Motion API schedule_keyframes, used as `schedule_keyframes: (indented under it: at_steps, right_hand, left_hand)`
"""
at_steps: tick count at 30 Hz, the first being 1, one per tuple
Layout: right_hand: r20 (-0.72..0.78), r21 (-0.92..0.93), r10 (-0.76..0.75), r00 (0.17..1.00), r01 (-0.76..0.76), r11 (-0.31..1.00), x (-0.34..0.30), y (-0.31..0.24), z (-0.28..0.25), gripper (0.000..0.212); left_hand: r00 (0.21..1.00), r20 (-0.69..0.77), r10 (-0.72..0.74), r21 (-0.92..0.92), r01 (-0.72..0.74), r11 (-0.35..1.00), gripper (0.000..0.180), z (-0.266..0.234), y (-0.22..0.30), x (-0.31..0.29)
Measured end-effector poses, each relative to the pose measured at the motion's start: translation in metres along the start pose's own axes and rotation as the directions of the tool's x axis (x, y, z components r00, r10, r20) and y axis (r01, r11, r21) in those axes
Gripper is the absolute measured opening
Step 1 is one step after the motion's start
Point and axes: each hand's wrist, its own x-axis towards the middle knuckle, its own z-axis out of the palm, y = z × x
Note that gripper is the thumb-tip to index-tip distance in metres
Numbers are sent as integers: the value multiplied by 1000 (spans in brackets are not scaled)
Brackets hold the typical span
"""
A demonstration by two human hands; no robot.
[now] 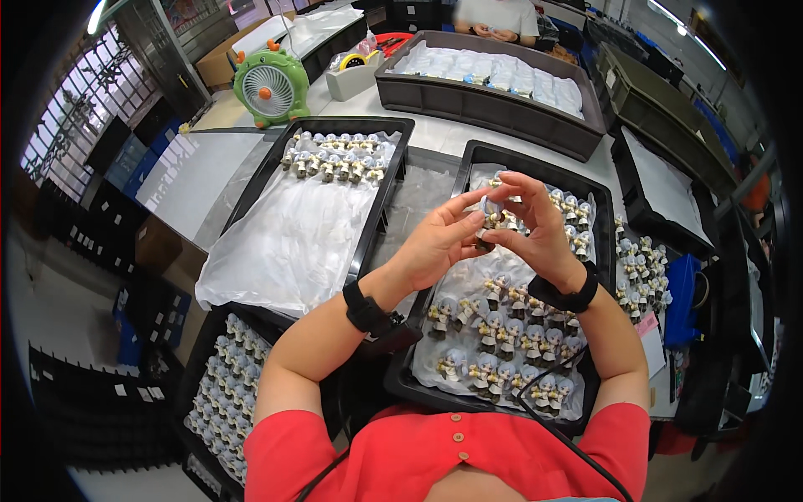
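Observation:
Between my two hands is a small figurine (488,216) with pale blue hair and a white and dark body, held over the right-hand black tray (408,368). My left hand (439,238) pinches it from the left with thumb and fingertips. From the other side, the curved fingers and thumb of my right hand (535,226) close on it too. Rows of like figurines (502,330) lie on white sheeting in the tray below. Another black tray (361,243) to the left has figurines (339,157) only in its far rows, with white plastic sheeting (288,238) over the remainder.
A grey bin (493,99) with wrapped items stands at the back. Left of it are a green fan (272,88) and a tape dispenser (353,75). More figurines lie at the right (642,272) and in a lower-left tray (226,385). Another person (498,21) sits across.

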Motion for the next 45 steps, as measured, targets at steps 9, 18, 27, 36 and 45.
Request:
schedule_keyframes:
  at_steps: [9,18,27,36,45]
  right_hand:
    - [84,-325,-122,989,143,935,1,-2,5,101]
    - [69,-419,-238,969,244,874,1,2,8,98]
    - [-55,-249,-116,992,99,963,2,-1,7,102]
    - [-22,-353,-266,964,241,904,-6,-1,3,94]
    - [22,-320,-370,929,357,878,-6,14,18,81]
  left_hand:
    - [994,-47,100,-43,-102,994,43,1,1,1]
    - [955,-150,258,359,-190,914,56,14,4,-4]
    - [988,-15,155,-63,-156,986,44,5,5,0]
    - [995,-54,80,103,-74,992,44,13,1,4]
    - [983,-159,94,250,-52,967,33,-6,-5,-1]
